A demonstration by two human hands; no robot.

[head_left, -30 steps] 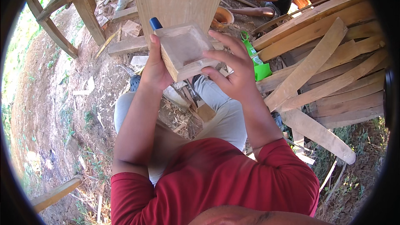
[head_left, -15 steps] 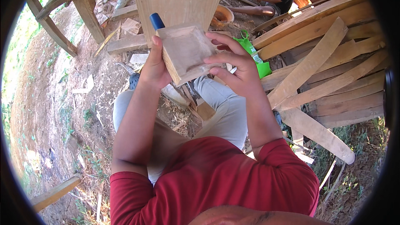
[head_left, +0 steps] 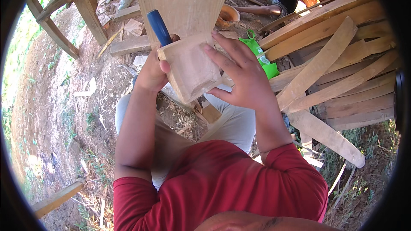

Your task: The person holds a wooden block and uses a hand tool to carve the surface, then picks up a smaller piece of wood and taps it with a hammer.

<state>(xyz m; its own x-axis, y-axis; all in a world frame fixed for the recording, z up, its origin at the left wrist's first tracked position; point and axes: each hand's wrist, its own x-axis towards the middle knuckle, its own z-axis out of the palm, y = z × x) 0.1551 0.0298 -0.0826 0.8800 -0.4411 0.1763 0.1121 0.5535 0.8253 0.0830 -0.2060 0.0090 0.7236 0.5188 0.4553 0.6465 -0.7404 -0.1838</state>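
At the left edge of the square wooden tray (head_left: 192, 66), in the head view, we see the left hand (head_left: 152, 70) holding it, most fingers hidden behind. A blue handle (head_left: 159, 28) rises past the tray's upper-left corner; its lower end is covered, so we cannot tell whether those fingers grip it. Right of the tray, the right hand (head_left: 244, 70) spreads wide, fingertips at the rim. Beyond the tray stands a broad board (head_left: 182, 0), its top cut off; to the right lie a green bag (head_left: 257, 51) and curved planks (head_left: 329, 23).
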